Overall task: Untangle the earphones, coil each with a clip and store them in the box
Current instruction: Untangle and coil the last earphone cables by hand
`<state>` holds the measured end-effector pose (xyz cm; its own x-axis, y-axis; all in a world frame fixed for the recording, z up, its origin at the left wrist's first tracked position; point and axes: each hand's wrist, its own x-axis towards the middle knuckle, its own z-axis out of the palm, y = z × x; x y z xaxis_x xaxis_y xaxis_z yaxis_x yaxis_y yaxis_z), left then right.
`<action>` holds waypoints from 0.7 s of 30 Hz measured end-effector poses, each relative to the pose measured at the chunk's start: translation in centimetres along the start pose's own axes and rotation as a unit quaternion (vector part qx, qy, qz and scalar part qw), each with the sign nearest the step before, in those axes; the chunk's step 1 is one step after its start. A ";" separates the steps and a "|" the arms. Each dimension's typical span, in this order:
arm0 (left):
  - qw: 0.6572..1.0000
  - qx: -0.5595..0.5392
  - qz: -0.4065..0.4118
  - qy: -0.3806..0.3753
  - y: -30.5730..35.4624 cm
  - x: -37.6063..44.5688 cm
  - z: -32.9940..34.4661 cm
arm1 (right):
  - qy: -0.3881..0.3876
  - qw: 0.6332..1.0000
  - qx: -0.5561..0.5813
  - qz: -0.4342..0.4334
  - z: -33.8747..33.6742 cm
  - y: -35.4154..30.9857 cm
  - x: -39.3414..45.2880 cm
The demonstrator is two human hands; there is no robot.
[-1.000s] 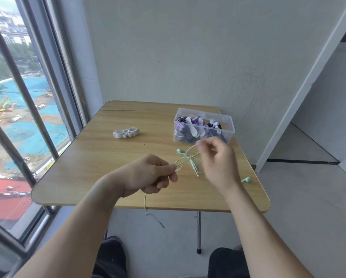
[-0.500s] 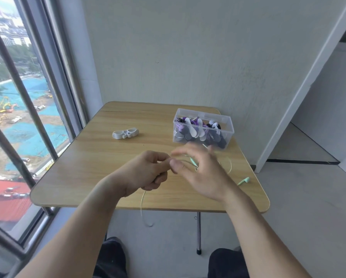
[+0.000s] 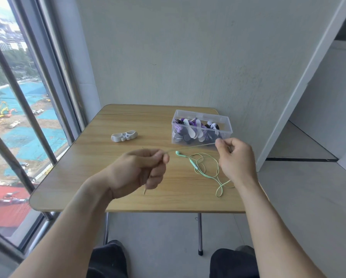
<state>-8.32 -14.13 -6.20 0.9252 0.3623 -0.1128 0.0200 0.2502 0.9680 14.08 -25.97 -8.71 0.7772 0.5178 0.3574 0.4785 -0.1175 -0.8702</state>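
One mint earphone set (image 3: 203, 166) is noted near the tabletop's (image 3: 83, 173) right edge, its cord pinched taut between left hand (image 3: 137, 170) and right hand (image 3: 235, 159). One white clip (image 3: 124, 136) and one clear box (image 3: 201, 127) are recorded; the box's contents are seemingly coiled sets, uncountable.

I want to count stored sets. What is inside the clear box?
The clear box holds purple, white and dark coiled earphones with white clips. Lower layers are covered, so no count is possible.

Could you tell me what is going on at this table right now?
A person is untangling mint-green earphones. The left hand and right hand each pinch the cable, a stretch pulled taut between them, the rest looped on the table. A white clip lies unused; the clear box already holds coiled earphones.
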 end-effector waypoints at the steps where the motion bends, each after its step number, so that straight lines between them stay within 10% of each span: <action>1: 0.998 -0.049 0.028 0.001 0.3 0.0 0.0 | -0.005 0.999 -0.034 0.005 -0.1 0.1 -0.1; 5: 0.973 -0.161 0.130 0.101 0.8 0.4 0.2 | -0.083 0.984 -0.159 0.010 0.2 -0.3 -1.2; 11: 0.921 -0.217 0.188 0.264 0.4 1.7 0.2 | -0.455 0.855 -0.246 0.026 1.8 -3.4 -4.5; 17: 0.947 0.070 0.126 0.287 -1.1 1.7 0.4 | -0.575 0.811 -0.106 -0.020 2.4 -5.3 -6.1; 21: 0.957 0.229 0.046 0.172 -1.0 0.9 0.2 | -0.582 0.786 0.188 0.092 -0.1 -5.3 -4.3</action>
<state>-7.47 -14.27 -7.21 0.7535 0.6572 -0.0139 0.1812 -0.1873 0.9654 8.22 -27.64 -5.57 -0.1849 0.9715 -0.1482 0.0773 -0.1360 -0.9877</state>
